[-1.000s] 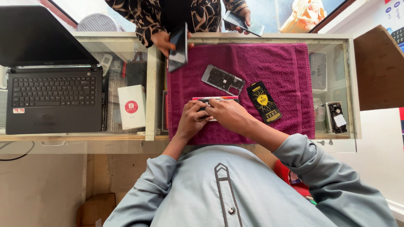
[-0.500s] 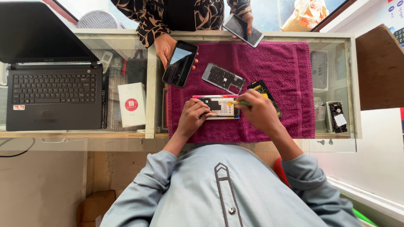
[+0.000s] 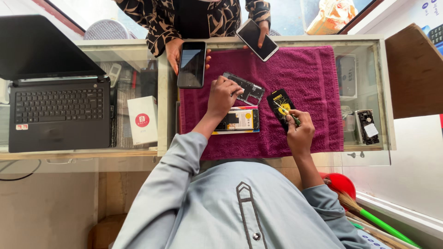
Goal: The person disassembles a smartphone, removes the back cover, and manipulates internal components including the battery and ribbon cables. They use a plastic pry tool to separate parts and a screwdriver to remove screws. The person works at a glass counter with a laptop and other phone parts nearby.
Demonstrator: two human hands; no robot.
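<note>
Here, left hand (image 3: 224, 94) reaches forward, fingers (image 3: 234, 90) curled down onto the near end of a grey inner phone frame (image 3: 244, 87) lying flat on the magenta towel (image 3: 304, 74); touching it, though whether they have closed round it cannot be told. Right hand (image 3: 300, 131) is closed round a thin green-handled tool (image 3: 288, 113), tip over a black and yellow battery (image 3: 281, 103) that lies just right of the frame.

Between the two hands, an opened phone (image 3: 237, 120), internals up, rests on the towel, partly under the left wrist, just beside the battery and just below the frame.

The towel covers the glass tabletop (image 3: 364, 44). Across it another person in a patterned sleeve holds two dark-screened phones: one (image 3: 192, 64) upright at the towel's left edge, one (image 3: 257, 39) tilted above the far edge.

Left, well apart: open black laptop (image 3: 57, 115); beside it a small white box with a red circle (image 3: 142, 120) under the glass. Right, under the glass: a small black part (image 3: 367, 124). Lower right: red object (image 3: 341, 184), green stick (image 3: 383, 226).
</note>
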